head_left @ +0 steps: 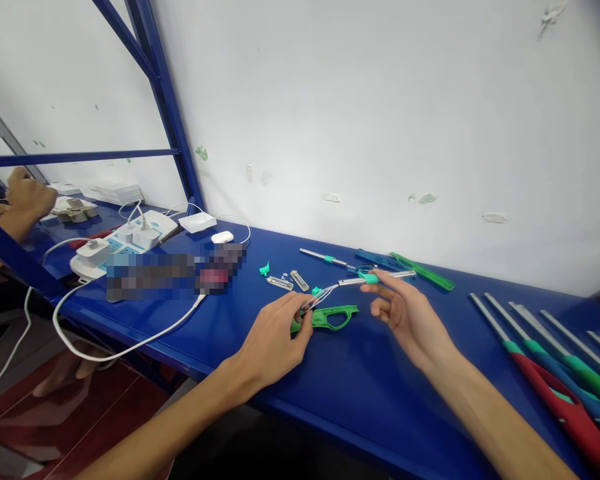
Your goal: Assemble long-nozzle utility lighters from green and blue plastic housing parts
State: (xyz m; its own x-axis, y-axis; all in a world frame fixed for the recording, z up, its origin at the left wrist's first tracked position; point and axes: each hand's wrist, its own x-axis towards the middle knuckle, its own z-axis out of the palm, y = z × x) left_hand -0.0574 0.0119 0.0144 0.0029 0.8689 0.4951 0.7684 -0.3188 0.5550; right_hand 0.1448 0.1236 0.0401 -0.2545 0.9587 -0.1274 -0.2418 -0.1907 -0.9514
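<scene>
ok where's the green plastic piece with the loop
The green looped plastic piece is right of and below centre in the head view, its left end in the wearer's left hand, below the wired silver metal tube.

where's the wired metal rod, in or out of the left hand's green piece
Out: the metal rod shows apart from the green piece, its wires running to the left hand.

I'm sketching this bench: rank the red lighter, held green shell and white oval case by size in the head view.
Largest to smallest as seen:
1. Red lighter
2. Green shell, partly hidden by the left hand
3. White case
</scene>
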